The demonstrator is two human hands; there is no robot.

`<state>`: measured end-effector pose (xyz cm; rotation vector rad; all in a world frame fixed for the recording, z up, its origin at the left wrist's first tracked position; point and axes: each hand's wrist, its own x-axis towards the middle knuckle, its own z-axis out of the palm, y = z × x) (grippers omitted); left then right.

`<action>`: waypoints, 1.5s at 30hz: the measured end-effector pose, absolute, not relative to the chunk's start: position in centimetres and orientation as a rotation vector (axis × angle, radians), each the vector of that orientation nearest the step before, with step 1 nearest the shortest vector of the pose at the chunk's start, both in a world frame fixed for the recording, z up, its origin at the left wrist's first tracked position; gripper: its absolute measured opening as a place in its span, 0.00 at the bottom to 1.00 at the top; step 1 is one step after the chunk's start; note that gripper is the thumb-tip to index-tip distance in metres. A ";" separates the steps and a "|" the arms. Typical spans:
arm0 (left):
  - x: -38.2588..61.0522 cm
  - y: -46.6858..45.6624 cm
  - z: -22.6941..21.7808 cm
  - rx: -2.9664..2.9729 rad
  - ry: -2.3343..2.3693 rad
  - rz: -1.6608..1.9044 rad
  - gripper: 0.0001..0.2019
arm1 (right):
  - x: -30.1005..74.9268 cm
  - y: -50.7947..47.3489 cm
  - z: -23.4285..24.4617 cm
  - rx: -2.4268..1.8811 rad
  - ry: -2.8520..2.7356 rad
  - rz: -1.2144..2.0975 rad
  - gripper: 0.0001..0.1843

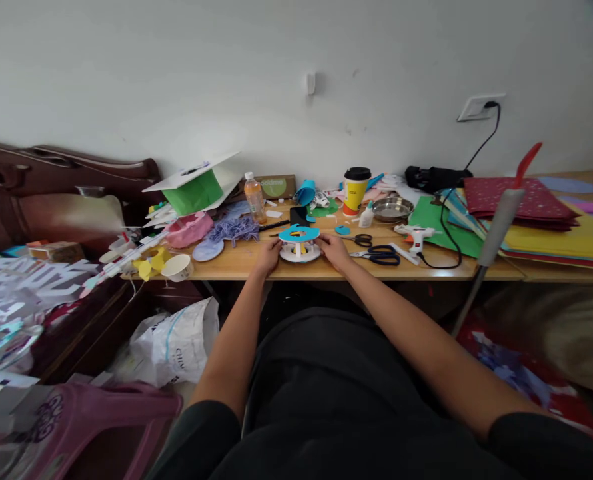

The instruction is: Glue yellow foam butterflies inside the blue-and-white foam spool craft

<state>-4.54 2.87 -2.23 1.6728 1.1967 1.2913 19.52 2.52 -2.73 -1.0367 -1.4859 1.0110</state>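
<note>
Now both hands, L (268, 254) & R (333, 249), fingers gripping round paper model (300, 243); steel bowl (392, 209) contents unclear.

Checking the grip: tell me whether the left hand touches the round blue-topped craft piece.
Touching. The head view shows the left hand against the craft piece's left edge, no gap.

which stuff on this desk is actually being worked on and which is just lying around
In hand:
- round white and blue paper model, on the table
- left hand and right hand, touching either side of it

Lying about:
- scissors
- glue gun
- yellow cup
- drink bottle
- metal bowl
- coloured paper sheets
</note>
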 end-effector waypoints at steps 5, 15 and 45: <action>-4.6 3.4 -2.7 1.540 1.181 1.368 0.17 | 19.4 2.4 -2.6 -0.992 -1.566 0.979 0.18; -4.5 2.8 -2.3 1.511 1.108 1.359 0.16 | 19.3 3.0 -3.5 -1.003 -1.578 0.951 0.18; -3.8 1.7 -1.7 1.670 1.289 1.388 0.16 | 19.3 2.8 -3.4 -1.010 -1.546 0.960 0.18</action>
